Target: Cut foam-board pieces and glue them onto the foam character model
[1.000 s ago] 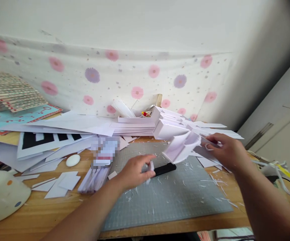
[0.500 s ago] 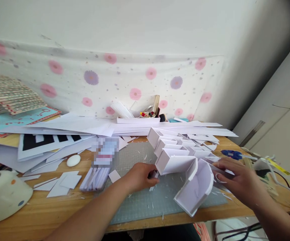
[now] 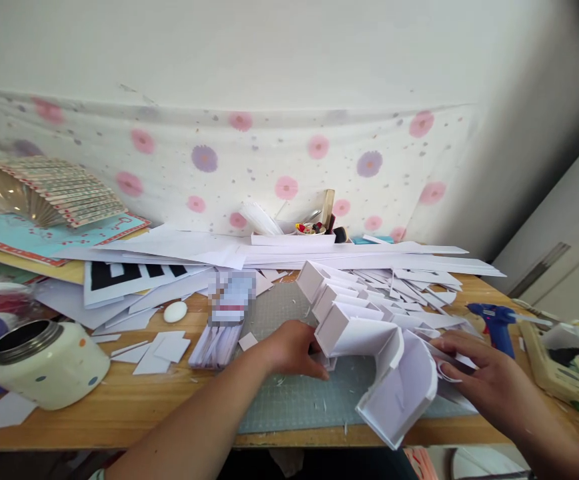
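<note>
A white cardboard model (image 3: 359, 333) with stepped compartments and a curved front end is tilted above the cutting mat (image 3: 309, 403). My left hand (image 3: 297, 350) is closed at its left side, the fingertips partly hidden behind a wall. A small white piece shows just under those fingers. On the opposite side, my right hand (image 3: 484, 373) grips the model's right edge with thumb and fingers. Close to the right fingers is a curled white strip (image 3: 449, 372). A thin flat edge also shows there, too unclear to name.
A blue glue gun (image 3: 499, 323) stands right of the model. White offcuts (image 3: 414, 283) and long board sheets (image 3: 369, 257) lie behind it. Leftward are a packet of white strips (image 3: 217, 343), a white oval object (image 3: 175, 311), an open spotted jar (image 3: 49, 363) and a folding fan (image 3: 64, 193).
My view has swung left, bringing more of the jar into sight. The model has tipped slightly, and my left fingers have shifted a little at its side. Both hands stay on it.
</note>
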`<state>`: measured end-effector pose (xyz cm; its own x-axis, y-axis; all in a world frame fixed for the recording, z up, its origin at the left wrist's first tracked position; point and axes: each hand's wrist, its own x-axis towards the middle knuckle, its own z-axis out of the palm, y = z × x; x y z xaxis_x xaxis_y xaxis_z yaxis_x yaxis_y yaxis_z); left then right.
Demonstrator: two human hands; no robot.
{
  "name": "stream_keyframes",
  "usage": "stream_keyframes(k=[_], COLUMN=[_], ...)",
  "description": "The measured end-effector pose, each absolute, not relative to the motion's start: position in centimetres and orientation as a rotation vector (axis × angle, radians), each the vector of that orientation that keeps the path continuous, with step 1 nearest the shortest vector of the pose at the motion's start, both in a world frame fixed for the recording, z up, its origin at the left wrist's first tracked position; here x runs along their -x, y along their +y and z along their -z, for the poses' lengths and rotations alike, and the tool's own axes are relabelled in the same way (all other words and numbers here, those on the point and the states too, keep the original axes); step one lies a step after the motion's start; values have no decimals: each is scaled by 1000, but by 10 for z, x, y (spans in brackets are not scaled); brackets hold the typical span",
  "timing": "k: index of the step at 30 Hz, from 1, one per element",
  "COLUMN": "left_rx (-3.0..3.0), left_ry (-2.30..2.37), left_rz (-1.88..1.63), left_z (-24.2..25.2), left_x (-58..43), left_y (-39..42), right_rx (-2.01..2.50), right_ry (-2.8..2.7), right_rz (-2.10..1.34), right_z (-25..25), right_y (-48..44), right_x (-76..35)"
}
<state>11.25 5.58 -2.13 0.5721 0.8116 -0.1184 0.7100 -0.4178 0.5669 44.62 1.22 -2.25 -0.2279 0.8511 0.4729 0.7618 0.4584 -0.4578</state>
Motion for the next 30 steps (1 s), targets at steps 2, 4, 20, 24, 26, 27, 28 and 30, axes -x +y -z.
stream_keyframes(k=[2,4,20,24,26,27,28,30], left_rx=[-2241,-2253,-2187,-2240,-2262,-2281,-2296,-2300], left_ry=[1197,1229,2079,2124,2097,2062,2015,1911], left_rz=[-230,-246,-172,-250,-275,-318,-385,-576], left_z=[21,19,16,26,30,32,33,33], left_x=[-116,-120,-90,-95,-96,-95,-94,-88], left_y=[53,48,-2,2,3,2,1,-1], right_rx=[1357,1362,1415,1423,1451,1449,1414,1265], right_ry=[-1989,-1966,-2126,-2203,-2236,-2248,-2258,-2237], right_rz=[-162,-164,315,555,618,631,639,641], right_z=[24,25,51,58,62,63,64,64], right_y=[12,11,19,26,30,32,33,33], right_x=[-440,-432,-369,-377,-382,-384,-386,-389])
